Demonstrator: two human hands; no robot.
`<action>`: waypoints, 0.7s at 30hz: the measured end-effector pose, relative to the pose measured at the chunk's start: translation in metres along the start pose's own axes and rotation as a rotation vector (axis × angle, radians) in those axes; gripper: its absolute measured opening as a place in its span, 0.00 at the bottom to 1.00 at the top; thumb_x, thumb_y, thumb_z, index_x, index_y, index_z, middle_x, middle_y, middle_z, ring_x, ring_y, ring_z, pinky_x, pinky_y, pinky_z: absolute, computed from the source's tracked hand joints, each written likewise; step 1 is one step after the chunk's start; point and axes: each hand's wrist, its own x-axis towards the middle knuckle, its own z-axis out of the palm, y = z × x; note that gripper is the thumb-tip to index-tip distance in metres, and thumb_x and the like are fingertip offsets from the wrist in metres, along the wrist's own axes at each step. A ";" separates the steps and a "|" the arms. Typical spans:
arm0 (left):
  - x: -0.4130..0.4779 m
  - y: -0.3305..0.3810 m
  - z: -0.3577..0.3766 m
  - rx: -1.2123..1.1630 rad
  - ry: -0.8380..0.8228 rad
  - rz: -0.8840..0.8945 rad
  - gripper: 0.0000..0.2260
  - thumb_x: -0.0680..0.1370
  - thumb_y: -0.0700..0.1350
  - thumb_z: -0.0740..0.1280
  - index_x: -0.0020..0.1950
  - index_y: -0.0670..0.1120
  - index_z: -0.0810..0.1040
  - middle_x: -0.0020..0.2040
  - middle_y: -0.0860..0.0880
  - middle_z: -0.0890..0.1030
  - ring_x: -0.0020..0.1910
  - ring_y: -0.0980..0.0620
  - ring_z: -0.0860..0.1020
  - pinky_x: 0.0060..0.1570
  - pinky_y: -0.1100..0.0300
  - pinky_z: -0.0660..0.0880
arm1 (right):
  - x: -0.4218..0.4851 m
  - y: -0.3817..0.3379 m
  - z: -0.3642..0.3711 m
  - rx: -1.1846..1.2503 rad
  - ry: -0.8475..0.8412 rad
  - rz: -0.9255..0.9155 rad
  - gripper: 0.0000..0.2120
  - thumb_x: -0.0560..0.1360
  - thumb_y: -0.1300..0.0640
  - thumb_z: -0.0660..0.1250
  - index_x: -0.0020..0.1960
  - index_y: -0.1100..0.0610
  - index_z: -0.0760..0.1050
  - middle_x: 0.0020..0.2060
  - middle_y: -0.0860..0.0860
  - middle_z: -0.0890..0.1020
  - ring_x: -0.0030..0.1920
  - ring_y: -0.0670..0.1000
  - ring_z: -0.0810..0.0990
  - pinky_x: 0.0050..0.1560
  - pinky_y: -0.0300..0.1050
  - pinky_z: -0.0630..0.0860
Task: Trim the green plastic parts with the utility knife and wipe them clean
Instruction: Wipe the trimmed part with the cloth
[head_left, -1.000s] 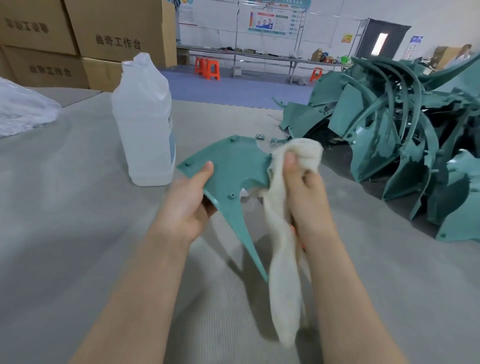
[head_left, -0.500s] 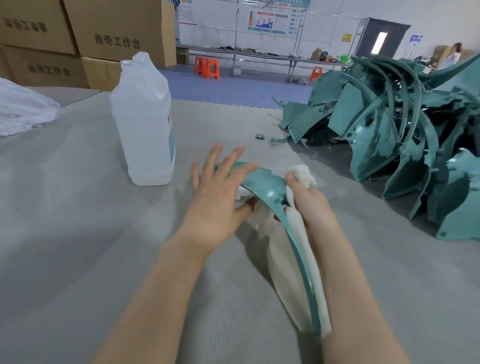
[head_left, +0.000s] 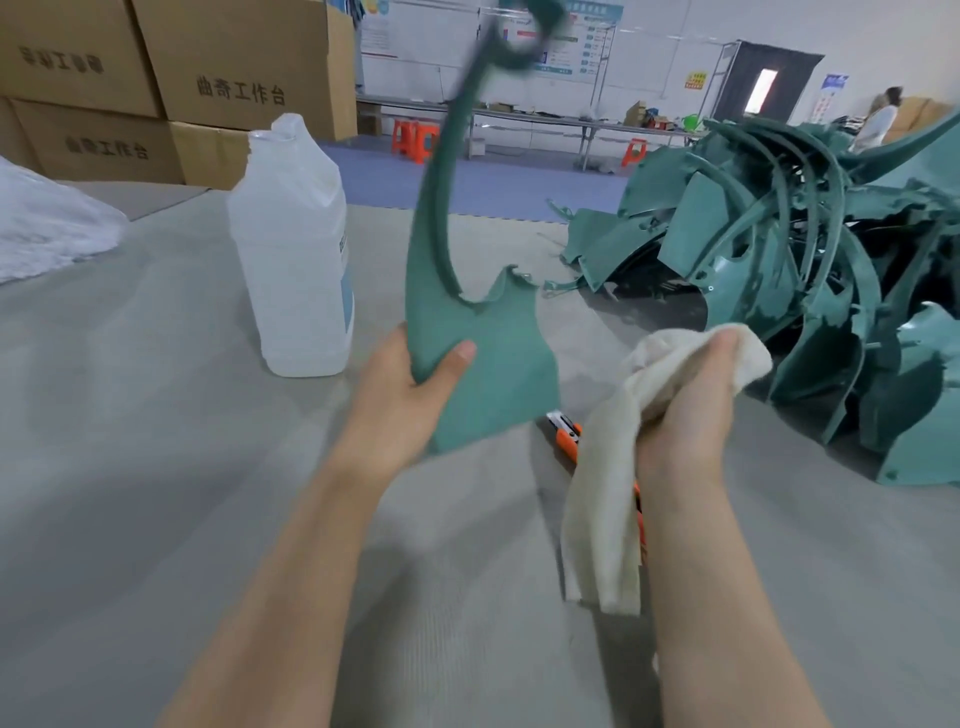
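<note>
Wiping step, to judge by cloth in hand and knife set down; left hand (head_left: 410, 384) clamped on the lower edge of one green part (head_left: 483, 364), thumb across its face, lifting it upright above the grey table (head_left: 156, 415), thin curved arm of the piece reaching up to the top of the view — blurred there; right hand (head_left: 685, 410) bunched round a white cloth (head_left: 608, 499), just beside the part but not touching it; hands apart. Orange utility knife (head_left: 566, 436) flat on the table below the part, partly hidden by the hanging cloth, gripped by neither hand; trimming of this piece probably finished, yet with a ragged notch along its upper edge. Big heap of green parts (head_left: 810, 270) near on the right — trimmed or untrimmed, wiped or not, impossible to tell; likely much of the job left. Clear plastic bottle (head_left: 296, 260) upright left of the part.
</note>
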 end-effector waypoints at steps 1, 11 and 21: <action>-0.001 0.001 0.004 -0.086 -0.040 -0.043 0.08 0.78 0.46 0.66 0.57 0.49 0.78 0.50 0.56 0.83 0.51 0.58 0.81 0.52 0.62 0.77 | -0.005 0.003 0.006 -0.041 -0.087 -0.013 0.23 0.76 0.32 0.57 0.44 0.50 0.79 0.34 0.46 0.84 0.37 0.48 0.83 0.37 0.39 0.79; -0.005 0.003 0.016 -0.397 -0.122 -0.213 0.08 0.79 0.49 0.64 0.47 0.48 0.80 0.41 0.53 0.85 0.41 0.55 0.83 0.40 0.61 0.80 | -0.015 0.051 0.030 -0.948 -0.268 -0.837 0.14 0.81 0.51 0.57 0.64 0.52 0.74 0.55 0.52 0.78 0.49 0.51 0.75 0.44 0.44 0.67; 0.000 -0.003 -0.003 -0.553 -0.218 -0.431 0.07 0.79 0.46 0.63 0.53 0.47 0.79 0.47 0.49 0.85 0.46 0.51 0.84 0.38 0.60 0.80 | 0.008 0.040 0.013 -0.686 -0.258 -0.326 0.12 0.82 0.53 0.60 0.41 0.49 0.75 0.32 0.46 0.76 0.31 0.43 0.71 0.35 0.28 0.69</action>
